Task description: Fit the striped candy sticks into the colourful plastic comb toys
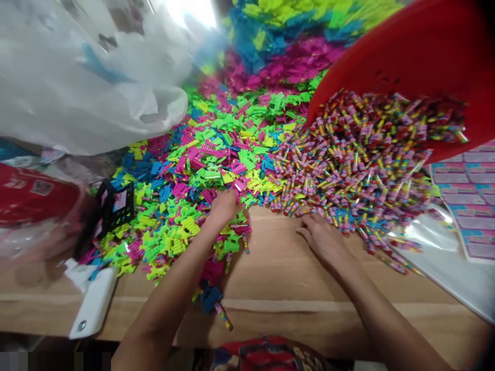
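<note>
My left hand (225, 207) reaches into a big heap of small plastic pieces (209, 154) in green, yellow, pink and blue. Its fingers are curled in, and whatever they grip is hidden. At the near edge of a pile of thin wrapped candy tubes (332, 165), my right hand (323, 237) rests with its thumb apart from its bent fingers and nothing visible in them. Beside my left forearm, a blue plastic piece (211, 298) with a candy tube (224, 317) attached or touching lies near the table's front edge.
A tipped red basin (386, 51) holds more tubes at the right. Printed label sheets (474, 206) lie by a clear plastic sheet (436, 247). To the left are a white bag (96, 93), a black plastic basket (119, 203), a white-handled tool (95, 304) and a red package (34, 201).
</note>
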`<state>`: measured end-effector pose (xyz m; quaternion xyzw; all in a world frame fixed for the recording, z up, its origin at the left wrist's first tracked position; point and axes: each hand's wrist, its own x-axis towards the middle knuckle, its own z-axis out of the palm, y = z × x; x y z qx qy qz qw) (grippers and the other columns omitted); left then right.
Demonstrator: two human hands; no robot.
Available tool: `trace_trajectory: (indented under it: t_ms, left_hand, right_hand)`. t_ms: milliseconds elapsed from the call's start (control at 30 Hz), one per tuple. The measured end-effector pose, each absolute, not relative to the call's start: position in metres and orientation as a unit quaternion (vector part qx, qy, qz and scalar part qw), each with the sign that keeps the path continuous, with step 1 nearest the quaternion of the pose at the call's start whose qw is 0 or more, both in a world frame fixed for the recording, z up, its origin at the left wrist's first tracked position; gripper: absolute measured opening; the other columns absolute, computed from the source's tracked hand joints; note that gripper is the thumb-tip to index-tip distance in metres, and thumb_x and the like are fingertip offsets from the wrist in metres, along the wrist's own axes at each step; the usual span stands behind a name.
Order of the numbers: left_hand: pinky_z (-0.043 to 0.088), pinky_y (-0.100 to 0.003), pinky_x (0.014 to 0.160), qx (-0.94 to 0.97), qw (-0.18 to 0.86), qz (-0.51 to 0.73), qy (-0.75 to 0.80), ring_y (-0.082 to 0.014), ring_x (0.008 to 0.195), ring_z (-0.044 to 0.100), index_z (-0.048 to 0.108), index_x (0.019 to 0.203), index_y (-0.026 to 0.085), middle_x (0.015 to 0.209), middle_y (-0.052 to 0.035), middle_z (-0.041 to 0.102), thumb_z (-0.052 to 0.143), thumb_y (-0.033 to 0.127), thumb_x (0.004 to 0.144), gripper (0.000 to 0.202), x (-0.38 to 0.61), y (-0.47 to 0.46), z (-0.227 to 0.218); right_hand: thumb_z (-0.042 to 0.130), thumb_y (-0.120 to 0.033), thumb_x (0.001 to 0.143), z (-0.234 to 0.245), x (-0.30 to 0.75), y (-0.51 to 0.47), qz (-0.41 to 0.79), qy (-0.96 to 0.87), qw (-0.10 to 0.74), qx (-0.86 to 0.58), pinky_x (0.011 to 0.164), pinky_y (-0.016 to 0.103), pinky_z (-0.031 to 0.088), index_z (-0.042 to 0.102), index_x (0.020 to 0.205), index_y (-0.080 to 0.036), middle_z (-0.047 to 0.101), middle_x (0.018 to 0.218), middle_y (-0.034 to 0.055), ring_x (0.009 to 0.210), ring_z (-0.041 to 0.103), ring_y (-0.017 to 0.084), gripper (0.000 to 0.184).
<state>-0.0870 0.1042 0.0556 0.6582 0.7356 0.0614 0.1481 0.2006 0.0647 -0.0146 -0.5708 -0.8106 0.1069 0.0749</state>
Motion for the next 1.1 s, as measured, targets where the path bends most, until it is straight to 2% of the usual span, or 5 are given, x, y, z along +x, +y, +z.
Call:
trace_trajectory:
  t_ms: [267, 400, 567, 700, 1100]
  left_hand:
    - [0.047, -0.038, 0.096, 0.627, 0.230, 0.226, 0.709, -0.0289, 0.114, 0.063, 0.059, 0.122, 0.013, 0.121, -0.0182, 0.067, 0.065, 0.026, 0.083, 0.041, -0.084, 0.095, 0.045]
    - [0.050, -0.035, 0.095, 0.444, 0.522, 0.462, 0.564, -0.0220, 0.106, 0.067, 0.062, 0.115, 0.015, 0.114, -0.0113, 0.071, 0.074, 0.030, 0.077, 0.042, -0.075, 0.079, 0.057]
    - [0.054, -0.041, 0.097, 0.215, 0.758, 0.458, 0.412, -0.0223, 0.097, 0.069, 0.068, 0.091, 0.013, 0.098, -0.0104, 0.074, 0.079, 0.026, 0.073, 0.024, -0.051, 0.053, 0.057]
    - [0.056, -0.037, 0.094, 0.165, 0.768, 0.469, 0.403, -0.0173, 0.095, 0.067, 0.070, 0.093, 0.016, 0.102, -0.0059, 0.072, 0.075, 0.032, 0.081, 0.021, -0.036, 0.040, 0.051]
    - [0.051, -0.024, 0.070, 0.253, 0.707, 0.490, 0.443, -0.0103, 0.067, 0.063, 0.066, 0.085, 0.014, 0.075, 0.0006, 0.069, 0.093, 0.028, 0.059, 0.040, -0.024, 0.030, 0.044]
  right_hand:
    - [0.055, -0.030, 0.095, -0.018, 0.205, 0.056, 0.275, -0.753, 0.275, -0.532, 0.067, 0.032, 0.049, 0.055, 0.120, -0.020, 0.065, 0.088, 0.0050, 0.075, 0.064, 0.021, 0.027]
    - [0.055, -0.033, 0.098, 0.003, 0.181, 0.049, 0.384, -0.718, 0.357, -0.458, 0.080, 0.034, 0.051, 0.061, 0.119, -0.022, 0.068, 0.100, 0.0063, 0.090, 0.064, 0.021, 0.025]
    - [0.053, -0.031, 0.100, 0.023, 0.154, 0.044, 0.407, -0.699, 0.408, -0.424, 0.092, 0.035, 0.048, 0.062, 0.126, -0.025, 0.066, 0.116, 0.0067, 0.105, 0.062, 0.022, 0.028]
    - [0.052, -0.025, 0.100, 0.023, 0.150, 0.040, 0.355, -0.737, 0.387, -0.426, 0.094, 0.036, 0.046, 0.065, 0.124, -0.024, 0.064, 0.111, 0.0077, 0.104, 0.060, 0.022, 0.027]
    - [0.058, -0.032, 0.098, 0.024, 0.155, 0.035, 0.506, -0.640, 0.401, -0.416, 0.096, 0.038, 0.048, 0.067, 0.116, -0.022, 0.070, 0.114, 0.0067, 0.108, 0.063, 0.022, 0.023]
